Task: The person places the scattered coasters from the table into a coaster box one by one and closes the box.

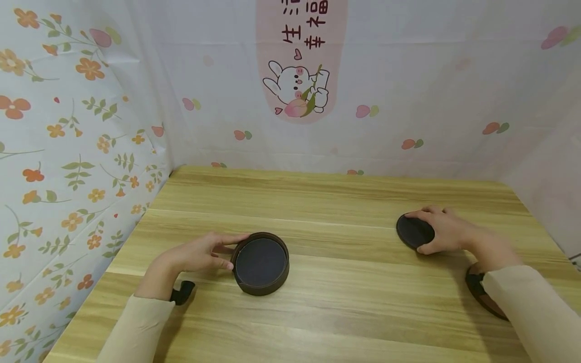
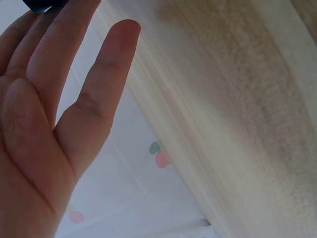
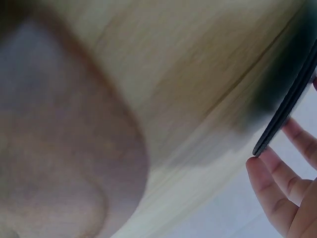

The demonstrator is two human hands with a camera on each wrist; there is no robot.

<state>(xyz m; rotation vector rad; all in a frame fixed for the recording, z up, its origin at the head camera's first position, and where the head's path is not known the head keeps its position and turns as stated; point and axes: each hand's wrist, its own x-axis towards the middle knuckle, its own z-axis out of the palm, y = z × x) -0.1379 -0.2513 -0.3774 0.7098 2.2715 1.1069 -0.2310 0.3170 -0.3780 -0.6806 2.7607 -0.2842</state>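
Fingers spread, my left hand (image 1: 195, 259) touches the left rim of a round black coaster holder (image 1: 284, 280) with a black stitched face inside. The left wrist view shows this hand's thumb straight and apart from the other fingers, with a bit of a black thing (image 2: 42, 4) at their tips. To the right, my right hand (image 1: 447, 231) pinches a thin round black coaster (image 1: 412, 232) by its edge. In the right wrist view the coaster (image 3: 282, 111) is tilted, seen edge-on above the table, with a dark shadow beneath it.
Under my right forearm lies a round, dark-rimmed disc (image 1: 489, 302) with a brownish face, partly hidden by the sleeve and wrist camera. The wood-grain table (image 1: 336, 302) meets printed cloth walls (image 1: 218, 101) at the back and sides.
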